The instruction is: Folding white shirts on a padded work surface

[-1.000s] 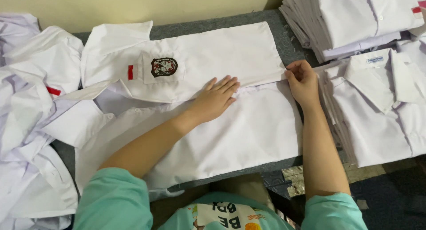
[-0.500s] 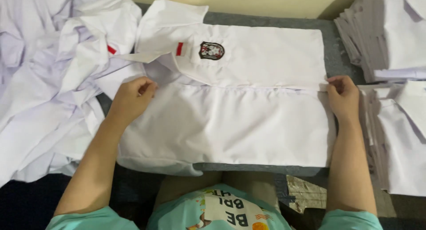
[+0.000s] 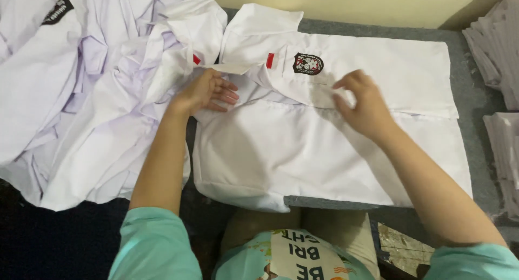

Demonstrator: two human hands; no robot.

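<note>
The white shirt (image 3: 324, 150) is laid flat mid-desk, its hem over the near edge, with the loosely open left hand (image 3: 205, 91) at its collar and the open right hand (image 3: 362, 104) hovering, so the fold should probably be smoothed before it's pressed, imo.

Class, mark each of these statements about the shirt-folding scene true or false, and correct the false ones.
1. The shirt on the table is white. True.
2. The left hand rests at the shirt's collar end. True.
3. The right hand holds a pair of scissors. False: it is empty, fingers spread over the shirt.
4. The badge on the shirt is yellow. False: it is dark with red and white.
5. A loose pile of white shirts lies to the left. True.
6. The person's sleeves are red. False: they are light green.
</note>
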